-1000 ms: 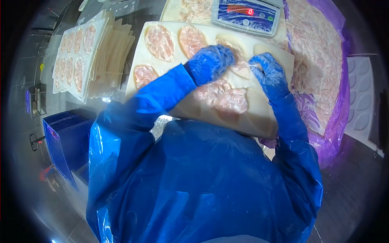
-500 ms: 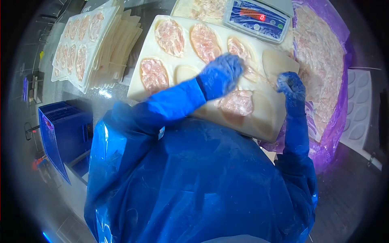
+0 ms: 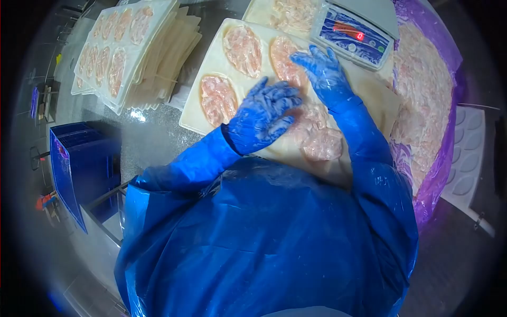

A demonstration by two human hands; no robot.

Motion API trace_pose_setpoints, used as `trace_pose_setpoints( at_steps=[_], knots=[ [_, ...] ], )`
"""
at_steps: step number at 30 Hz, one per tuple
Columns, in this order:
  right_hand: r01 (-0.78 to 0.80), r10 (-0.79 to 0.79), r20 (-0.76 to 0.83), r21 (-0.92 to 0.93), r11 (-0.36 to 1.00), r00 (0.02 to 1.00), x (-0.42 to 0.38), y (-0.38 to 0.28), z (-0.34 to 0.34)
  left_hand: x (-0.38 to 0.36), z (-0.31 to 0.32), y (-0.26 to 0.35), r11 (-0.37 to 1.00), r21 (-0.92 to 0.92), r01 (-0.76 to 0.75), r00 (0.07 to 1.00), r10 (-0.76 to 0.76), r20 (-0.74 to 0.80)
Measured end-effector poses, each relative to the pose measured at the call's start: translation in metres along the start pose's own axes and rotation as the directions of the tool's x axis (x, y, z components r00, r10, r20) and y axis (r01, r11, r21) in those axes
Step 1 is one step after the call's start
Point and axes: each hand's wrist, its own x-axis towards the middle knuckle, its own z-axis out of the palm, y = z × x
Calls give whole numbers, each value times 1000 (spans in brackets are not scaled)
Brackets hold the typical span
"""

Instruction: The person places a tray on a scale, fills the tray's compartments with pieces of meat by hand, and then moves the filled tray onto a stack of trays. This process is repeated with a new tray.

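Note:
A white tray with oval recesses lies in front of me, holding flattened pieces of raw pale-pink meat, which look like chicken. My left hand, blue-gloved and wet with residue, is over the middle of the tray with its fingers spread. My right hand, also gloved, reaches to the upper row, its outstretched fingertips at the edge of a meat piece. Loose meat lies near the tray's front edge, partly beside my left hand. Two filled recesses at the left hold a meat piece and another piece.
Behind the tray stands a scale with a red display showing 0. At right, a purple liner holds a heap of raw meat. Stacked filled trays stand at left, above a blue bin. Another recessed tray is far right.
My right hand has gone from closed at the tray's right side to open over the upper row. My left hand has drawn back toward me, fingers spread. The view has shifted slightly.

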Motion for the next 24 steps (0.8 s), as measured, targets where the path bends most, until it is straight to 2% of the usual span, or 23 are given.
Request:
trace_pose_setpoints(
  at_steps=[1,2,3,4,5,6,7,8,9,10,11,12,13,15,16,17,19,20,21,23,24],
  knots=[
    [5,-5,2,-3,1000,1000,-2,-1,-1,-3,-6,-7,1000,-1,0,1000,0,-6],
    [-72,112,-99,340,938,989,-4,-3,-5,-6,-11,-13,999,4,44,998,-44,-48],
    [-106,257,-141,652,751,956,-7,-8,-6,-9,-13,-18,996,4,94,992,-93,-86],
    [-75,489,-64,963,258,870,-5,-19,-7,-5,-21,-18,994,30,104,991,-101,-88],
    [-84,488,-53,964,254,871,-5,-21,-13,0,-21,-22,993,23,112,990,-110,-88],
    [-166,475,-131,830,532,870,-3,-21,-20,11,-20,-28,995,51,91,989,-84,-118],
    [-236,440,-206,611,755,874,-3,-19,-24,24,-19,-34,995,81,65,988,-52,-147],
    [-236,358,-125,549,802,925,-8,-16,-15,39,-22,-35,995,85,54,990,-42,-133],
    [-237,361,-129,547,803,923,-16,-14,-7,52,-19,-47,995,86,48,991,-37,-131],
    [-160,212,-130,324,932,969,-25,-13,0,63,-12,-63,979,204,-25,999,33,-35],
    [-55,62,-89,83,995,994,-31,-14,1,70,-4,-79,944,312,-108,994,92,67],
    [-122,136,-62,195,973,989,-32,-23,-9,70,5,-93,888,438,-141,986,86,142],
    [-124,138,-64,193,973,988,-32,-28,-15,71,1,-90,887,438,-145,986,90,143],
    [-145,157,-132,93,985,979,-34,-33,-21,72,-5,-81,931,354,-89,995,97,-5],
    [-177,182,-152,45,983,972,-34,-33,-18,75,-5,-73,944,303,-134,988,152,-36],
    [-190,195,-149,49,981,969,-36,-33,-15,74,1,-77,945,296,-139,988,153,-24],
    [-132,141,-88,104,986,986,-34,-31,-12,71,7,-91,903,362,-229,972,191,140],
    [-72,71,-43,-20,997,997,-35,-30,-22,71,4,-97,902,359,-241,967,191,171],
    [-74,73,-51,-23,997,996,-37,-30,-29,71,2,-103,898,363,-248,965,196,174],
    [-57,111,-175,284,957,978,-45,-31,-38,72,-14,-94,919,343,-195,980,197,29],
    [-43,143,-262,356,934,954,-50,-31,-41,79,-17,-86,950,290,-118,986,146,-77]
  ],
)
